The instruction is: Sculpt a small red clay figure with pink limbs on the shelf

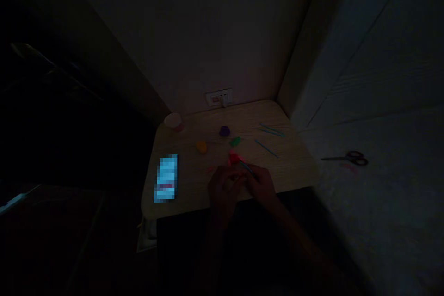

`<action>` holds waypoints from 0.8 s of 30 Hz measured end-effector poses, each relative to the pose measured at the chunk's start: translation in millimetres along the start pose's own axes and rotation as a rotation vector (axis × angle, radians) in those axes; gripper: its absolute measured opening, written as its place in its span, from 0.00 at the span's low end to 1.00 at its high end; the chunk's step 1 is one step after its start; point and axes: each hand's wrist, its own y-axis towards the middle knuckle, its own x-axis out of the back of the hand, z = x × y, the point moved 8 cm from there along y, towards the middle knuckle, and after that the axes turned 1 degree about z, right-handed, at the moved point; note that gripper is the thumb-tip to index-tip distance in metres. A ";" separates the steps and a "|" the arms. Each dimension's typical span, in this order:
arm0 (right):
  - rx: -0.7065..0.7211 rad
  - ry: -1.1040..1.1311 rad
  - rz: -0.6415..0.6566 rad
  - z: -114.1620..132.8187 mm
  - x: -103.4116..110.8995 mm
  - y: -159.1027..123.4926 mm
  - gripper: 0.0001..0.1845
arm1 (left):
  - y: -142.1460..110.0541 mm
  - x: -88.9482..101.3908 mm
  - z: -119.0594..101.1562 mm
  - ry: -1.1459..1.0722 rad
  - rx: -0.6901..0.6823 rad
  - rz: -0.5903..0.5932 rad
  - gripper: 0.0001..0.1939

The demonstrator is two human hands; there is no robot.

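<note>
In dim light my right hand (pixel 261 184) is closed round a thin bluish stick (pixel 247 167), which points up and to the left. Its kind is too dark to tell. My left hand (pixel 224 190) is beside it, fingers curled together close to the right fingertips; what they pinch is hidden in shadow. Just beyond the stick's tip is a red lump (pixel 234 157) with pinkish pieces around it. I cannot tell whether the stick touches it. Farther back lie a green piece (pixel 235 141), an orange lump (pixel 201 147) and a purple lump (pixel 225 131).
A lit phone (pixel 166 178) lies at the left of the small wooden table (pixel 187 201). A pale round tub (pixel 173 120) stands at the back left. Several thin blue sticks (pixel 267 148) lie on the right. Scissors (pixel 347 158) rest beyond the table's right edge. A wall socket (pixel 219 97) is behind.
</note>
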 end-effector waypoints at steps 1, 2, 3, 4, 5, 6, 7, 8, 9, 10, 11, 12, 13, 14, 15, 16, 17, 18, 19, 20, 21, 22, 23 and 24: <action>-0.002 0.001 0.003 -0.1 -0.5 0.3 0.21 | -1.0 0.4 3.5 -0.005 0.005 -0.022 0.06; -0.006 0.003 0.016 -0.1 -1.2 0.7 0.22 | -2.0 1.2 7.5 -0.011 0.008 -0.035 0.06; -0.010 0.010 0.037 0.0 -2.2 1.2 0.22 | -3.1 2.0 11.6 -0.016 0.011 -0.039 0.06; -0.011 0.021 0.064 0.7 -3.5 1.6 0.22 | -4.2 3.2 15.8 -0.020 0.017 -0.041 0.06; -0.009 0.035 0.091 2.0 -4.7 1.9 0.22 | -5.2 4.6 19.8 -0.022 0.025 -0.041 0.06; -0.004 0.052 0.113 3.7 -5.7 2.0 0.21 | -6.0 5.7 23.3 -0.023 0.037 -0.039 0.06; 0.000 0.068 0.130 5.5 -6.3 2.1 0.20 | -6.5 6.3 26.2 -0.023 0.051 -0.032 0.06; 0.001 0.078 0.141 7.1 -6.6 2.1 0.20 | -6.8 6.3 28.2 -0.025 0.063 -0.021 0.07; -0.001 0.080 0.150 8.3 -6.9 2.0 0.20 | -6.7 5.5 29.3 -0.030 0.073 -0.002 0.08; -0.005 0.075 0.157 9.0 -7.1 2.0 0.20 | -6.5 4.3 29.8 -0.042 0.080 0.018 0.08; -0.011 0.061 0.164 9.2 -7.4 1.9 0.20 | -6.2 3.0 30.0 -0.060 0.087 0.037 0.08; -0.014 0.043 0.172 9.2 -7.9 1.7 0.21 | -5.8 2.1 30.2 -0.086 0.095 0.049 0.08; -0.014 0.021 0.181 8.9 -8.7 1.5 0.21 | -5.3 1.5 30.7 -0.114 0.106 0.057 0.07; -0.011 -0.001 0.186 8.4 -9.3 1.3 0.21 | -5.0 1.3 31.8 -0.139 0.121 0.060 0.07; -0.007 -0.022 0.189 7.8 -9.8 1.0 0.21 | -4.6 1.5 33.3 -0.164 0.137 0.059 0.07; -0.007 -0.039 0.190 6.6 -10.1 0.7 0.22 | -4.3 2.0 35.3 -0.190 0.154 0.056 0.08; -0.012 -0.052 0.189 5.0 -10.2 0.4 0.22 | -4.2 2.8 37.6 -0.214 0.175 0.053 0.08; -0.018 -0.059 0.184 3.5 -9.7 0.2 0.22 | -4.1 4.0 40.4 -0.236 0.198 0.048 0.08; -0.024 -0.061 0.178 2.3 -8.9 0.0 0.21 | -4.1 6.0 43.3 -0.252 0.223 0.034 0.09; -0.027 -0.060 0.171 1.6 -7.8 -0.1 0.21 | -4.3 8.8 46.3 -0.261 0.250 0.013 0.09; -0.027 -0.060 0.162 1.7 -6.3 -0.1 0.20 | -4.5 11.7 49.0 -0.260 0.276 -0.008 0.09; -0.024 -0.062 0.152 2.3 -4.6 0.1 0.20 | -4.7 14.6 51.2 -0.249 0.298 -0.026 0.10; -0.019 -0.064 0.145 3.4 -3.2 0.2 0.19 | -4.7 17.1 52.6 -0.236 0.314 -0.040 0.11; -0.014 -0.068 0.146 4.6 -2.6 0.4 0.19 | -4.5 19.0 53.1 -0.224 0.322 -0.046 0.11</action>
